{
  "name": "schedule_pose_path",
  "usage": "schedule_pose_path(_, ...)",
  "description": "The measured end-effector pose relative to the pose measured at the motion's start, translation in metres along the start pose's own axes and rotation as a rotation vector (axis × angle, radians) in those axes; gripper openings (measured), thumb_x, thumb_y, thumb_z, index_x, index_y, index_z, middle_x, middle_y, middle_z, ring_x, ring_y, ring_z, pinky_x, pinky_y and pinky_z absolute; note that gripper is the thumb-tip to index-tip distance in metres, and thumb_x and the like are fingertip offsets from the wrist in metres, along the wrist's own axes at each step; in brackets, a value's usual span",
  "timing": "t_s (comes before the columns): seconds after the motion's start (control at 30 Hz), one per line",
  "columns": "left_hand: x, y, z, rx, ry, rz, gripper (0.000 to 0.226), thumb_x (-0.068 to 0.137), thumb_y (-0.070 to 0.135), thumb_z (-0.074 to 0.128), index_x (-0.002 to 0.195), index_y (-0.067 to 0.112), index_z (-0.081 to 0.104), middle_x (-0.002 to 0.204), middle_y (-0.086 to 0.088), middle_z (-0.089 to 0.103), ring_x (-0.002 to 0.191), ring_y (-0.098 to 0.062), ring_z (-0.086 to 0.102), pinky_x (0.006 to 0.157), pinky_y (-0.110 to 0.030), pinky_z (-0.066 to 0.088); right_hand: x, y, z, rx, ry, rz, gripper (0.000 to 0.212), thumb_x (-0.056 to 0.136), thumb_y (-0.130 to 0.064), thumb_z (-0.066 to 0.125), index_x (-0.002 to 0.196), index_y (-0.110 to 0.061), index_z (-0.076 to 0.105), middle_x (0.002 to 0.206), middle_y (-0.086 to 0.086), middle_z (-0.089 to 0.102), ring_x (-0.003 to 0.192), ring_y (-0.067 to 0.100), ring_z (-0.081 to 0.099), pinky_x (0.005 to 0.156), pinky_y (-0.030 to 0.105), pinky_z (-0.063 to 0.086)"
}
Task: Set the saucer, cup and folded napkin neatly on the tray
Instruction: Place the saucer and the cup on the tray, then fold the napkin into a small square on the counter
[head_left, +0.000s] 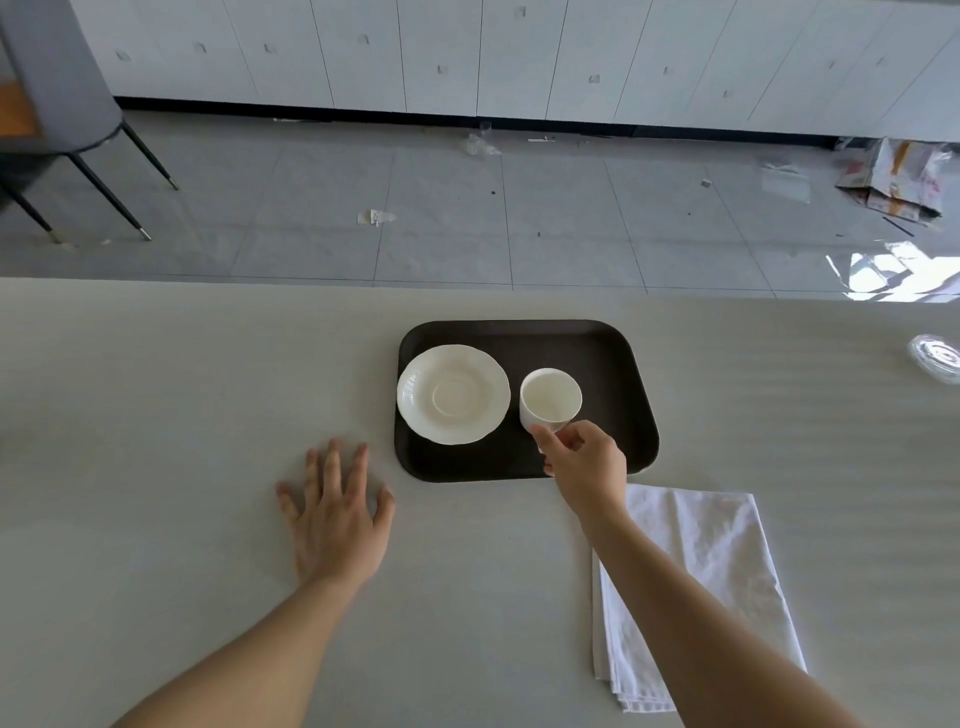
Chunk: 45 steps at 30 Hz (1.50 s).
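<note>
A dark brown tray (613, 353) lies on the pale table. On its left half rests a white scalloped saucer (453, 395). Right of the saucer is a white cup (549, 399), empty and upright, over the tray's middle. My right hand (584, 462) grips the cup's near side with thumb and fingers. My left hand (337, 512) lies flat on the table, fingers spread, just left of the tray's near corner. A white folded napkin (711, 551) lies on the table right of my right forearm, near the tray's front edge.
A clear glass dish (935, 357) sits at the table's far right edge. Beyond the table's far edge is a tiled floor with scraps of litter, a chair (78, 130) at the far left and white cabinets behind.
</note>
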<state>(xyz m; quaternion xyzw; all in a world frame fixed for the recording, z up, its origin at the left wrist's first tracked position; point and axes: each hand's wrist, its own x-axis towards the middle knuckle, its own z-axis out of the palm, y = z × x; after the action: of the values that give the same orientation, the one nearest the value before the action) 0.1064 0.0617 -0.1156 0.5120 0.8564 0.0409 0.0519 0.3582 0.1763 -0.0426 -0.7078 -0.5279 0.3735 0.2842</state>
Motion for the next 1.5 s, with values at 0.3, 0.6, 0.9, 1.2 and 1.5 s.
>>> schedule_pose_path(0.3, 0.000, 0.004, -0.005, 0.006, -0.095, 0.005, 0.062, 0.094, 0.045, 0.037, 0.151, 0.029, 0.019, 0.161, -0.008, 0.017, 0.148, -0.029, 0.005, 0.113, -0.065, 0.008, -0.027, 0.024, -0.034, -0.026, -0.035, -0.014, 0.010, 0.087, -0.033, 0.069, 0.081, -0.025, 0.066, 0.073, -0.006, 0.069, 0.072, 0.015, 0.067, 0.058, 0.025, 0.050)
schedule_pose_path(0.6, -0.068, 0.068, -0.024, -0.229, 0.115, 0.374, 0.039, 0.077, 0.023, 0.062, 0.113, 0.008, 0.065, 0.115, -0.019, 0.058, 0.106, -0.042, 0.054, 0.093, -0.054, 0.044, -0.061, 0.100, -0.122, -0.170, 0.063, -0.003, 0.009, 0.091, -0.023, 0.066, 0.098, -0.027, 0.069, 0.076, -0.017, 0.068, 0.072, 0.000, 0.064, 0.058, 0.017, 0.045)
schedule_pose_path(0.9, -0.123, 0.170, -0.025, -0.278, -0.138, 0.884, 0.037, 0.081, 0.030, 0.063, 0.116, 0.019, 0.062, 0.120, -0.008, 0.061, 0.112, -0.028, 0.058, 0.091, -0.036, 0.051, -0.066, 0.157, -0.181, -0.322, 0.219, 0.037, 0.013, 0.087, -0.011, 0.067, 0.096, -0.018, 0.074, 0.097, 0.002, 0.072, 0.080, 0.028, 0.067, 0.068, 0.031, 0.048)
schedule_pose_path(1.2, -0.134, 0.190, -0.005, 0.057, -0.362, 1.022, 0.073, 0.090, 0.064, 0.013, 0.152, 0.031, -0.006, 0.160, 0.006, -0.022, 0.140, -0.010, -0.035, 0.116, -0.038, -0.021, -0.073, 0.177, -0.194, -0.638, 0.135, -0.098, 0.018, 0.090, -0.009, 0.062, 0.094, -0.019, 0.076, 0.106, -0.004, 0.067, 0.100, 0.026, 0.056, 0.060, 0.031, 0.048)
schedule_pose_path(1.5, -0.151, 0.192, -0.012, -0.038, -0.224, 1.187, 0.060, 0.070, 0.066, 0.056, 0.116, 0.028, 0.054, 0.125, -0.006, 0.054, 0.123, -0.027, 0.048, 0.108, -0.050, 0.037, -0.085, 0.183, -0.209, -0.573, 0.031, 0.002, 0.038, 0.089, -0.031, 0.066, 0.128, -0.032, 0.063, 0.090, 0.000, 0.060, 0.086, 0.030, 0.065, 0.069, 0.033, 0.050)
